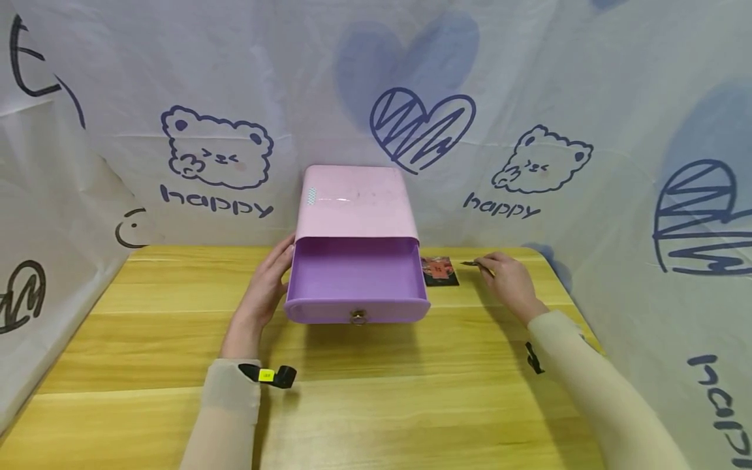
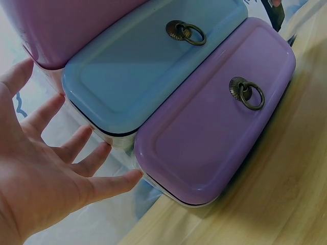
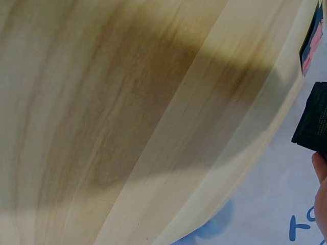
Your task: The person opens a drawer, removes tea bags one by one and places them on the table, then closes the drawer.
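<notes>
Left of centre in the head view, left hand at the side of a pink-topped three-tier drawer cabinet: fingers spread wide in the left wrist view, tips set along the side wall, gripping nothing; placed so probably to brace the cabinet. At mid-frame in the head view, lilac top drawer pulled well out, brass-coloured ring pull at the front; likely out this far to leave the inside within easy reach. Beneath, across the left wrist view, blue middle drawer and purple bottom drawer, both closed. Right of centre in the head view, flat packet with a red patch lying on the wooden table, partly behind the drawer; cannot tell the gap to the cabinet. Farther right, right hand, thumb and fingers narrowed to a pinch on a dark flat sachet, near the packet but apart. Pinched by one edge, perhaps because of its thinness, with much of the printed face uncovered at the right edge of the right wrist view.
</notes>
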Motion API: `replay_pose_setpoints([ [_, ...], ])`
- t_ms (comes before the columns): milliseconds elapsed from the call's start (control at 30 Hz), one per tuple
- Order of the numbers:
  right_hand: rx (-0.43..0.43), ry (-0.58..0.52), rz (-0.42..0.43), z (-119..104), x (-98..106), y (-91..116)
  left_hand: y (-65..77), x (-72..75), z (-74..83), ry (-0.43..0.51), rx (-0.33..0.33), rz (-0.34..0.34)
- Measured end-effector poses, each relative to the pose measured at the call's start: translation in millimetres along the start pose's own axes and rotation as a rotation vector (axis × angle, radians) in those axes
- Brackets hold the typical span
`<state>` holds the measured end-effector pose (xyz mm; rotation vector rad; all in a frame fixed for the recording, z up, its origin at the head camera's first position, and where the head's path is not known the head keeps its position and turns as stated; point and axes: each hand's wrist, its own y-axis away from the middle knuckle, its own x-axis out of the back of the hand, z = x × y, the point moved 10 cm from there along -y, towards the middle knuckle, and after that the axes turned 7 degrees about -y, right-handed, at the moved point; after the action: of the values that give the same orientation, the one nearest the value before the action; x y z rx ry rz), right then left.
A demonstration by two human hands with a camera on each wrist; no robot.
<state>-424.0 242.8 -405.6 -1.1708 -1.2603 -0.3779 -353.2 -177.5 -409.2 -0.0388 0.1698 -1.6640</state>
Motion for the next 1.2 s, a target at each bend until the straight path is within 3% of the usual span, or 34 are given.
replay_pose_setpoints([
  [267,0.002,0.006,-0.016,6.3,-9.2,-0.3,-0.6,0.9,-1.5,-0.006,-0.001,-0.002],
  [533,-0.015,-0.003,-0.091,10.7,-21.1,1.9,-1.2,0.8,-0.3,-0.003,-0.006,0.002],
  [667,-0.035,-0.019,-0.160,14.2,-29.1,3.7,-1.0,1.0,-0.7,0.005,-0.006,0.001],
  [833,-0.121,-0.046,-0.287,23.4,-42.5,7.5,-0.8,0.6,-1.1,0.006,-0.004,-0.001],
  [1067,-0.052,-0.039,-0.338,18.9,-50.2,10.6,-0.8,0.6,-0.6,0.001,-0.005,0.000],
  [1200,-0.087,-0.042,-0.398,19.5,-56.3,12.7,-0.9,0.9,-1.4,0.000,-0.001,0.004],
])
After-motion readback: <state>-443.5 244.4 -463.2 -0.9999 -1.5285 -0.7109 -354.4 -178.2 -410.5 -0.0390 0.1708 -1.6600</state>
